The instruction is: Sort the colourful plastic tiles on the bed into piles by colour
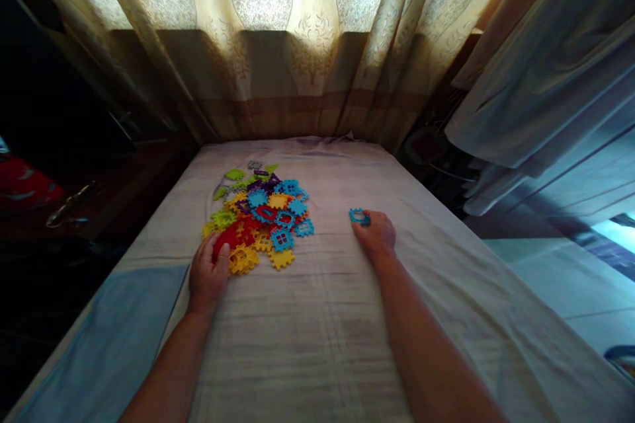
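A heap of interlocking plastic building pieces (278,201) with notched edges lies on the bed, in blue, yellow, red, green, purple and grey. My left hand (207,274) is at the heap's near left edge, its thumb and fingers around a red building piece (229,238); the hand hides part of that piece. Beside its thumb are yellow pieces (243,260). Well to the right of the heap, my right hand (378,232) pinches a blue window-shaped building piece (356,215) between thumb and fingers, low over the sheet.
A pale sheet (317,344) covers the bed. A light blue cloth (119,317) lies at the left edge. Patterned curtains (312,73) hang behind the far edge. Clothes (540,73) hang at the right, and a dark cabinet (143,172) stands at the left.
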A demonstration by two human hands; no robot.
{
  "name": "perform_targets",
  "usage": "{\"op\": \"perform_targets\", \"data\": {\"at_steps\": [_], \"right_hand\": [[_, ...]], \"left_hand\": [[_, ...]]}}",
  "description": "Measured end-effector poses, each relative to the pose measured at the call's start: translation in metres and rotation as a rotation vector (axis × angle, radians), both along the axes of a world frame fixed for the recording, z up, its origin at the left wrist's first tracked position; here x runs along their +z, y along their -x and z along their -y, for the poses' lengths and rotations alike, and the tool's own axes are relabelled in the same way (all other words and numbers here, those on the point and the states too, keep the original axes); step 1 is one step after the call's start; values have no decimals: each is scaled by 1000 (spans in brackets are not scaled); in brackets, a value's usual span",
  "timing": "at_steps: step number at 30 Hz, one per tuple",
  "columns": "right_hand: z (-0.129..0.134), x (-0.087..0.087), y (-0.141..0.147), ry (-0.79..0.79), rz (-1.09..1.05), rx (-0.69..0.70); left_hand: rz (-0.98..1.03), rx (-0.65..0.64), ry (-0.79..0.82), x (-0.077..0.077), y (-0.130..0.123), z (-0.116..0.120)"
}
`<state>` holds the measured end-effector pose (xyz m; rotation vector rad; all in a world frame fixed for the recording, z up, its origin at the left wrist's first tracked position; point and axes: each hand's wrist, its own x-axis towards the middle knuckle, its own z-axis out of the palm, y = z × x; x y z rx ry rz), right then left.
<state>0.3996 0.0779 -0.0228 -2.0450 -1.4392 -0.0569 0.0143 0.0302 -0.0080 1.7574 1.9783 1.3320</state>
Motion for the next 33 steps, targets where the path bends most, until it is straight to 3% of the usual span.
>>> {"op": "perform_targets", "data": {"at_steps": [4,7,12,15,19,28,33], "right_hand": [[5,-1,-1,-8,6,4],[8,10,12,-66,10,39],[18,36,77,-63,10,360],[30,39,121,0,25,538],[41,34,152,83,103,589],[39,35,157,75,72,565],[21,45,115,-59,30,460]], "left_hand": [[58,7,11,2,-1,1],[95,13,11,2,-1,1],[129,11,12,1,-2,0],[130,4,10,0,-3,0],[123,2,10,1,-3,-1],[104,6,16,1,-3,0],[113,3,18,1,-3,-1]]}}
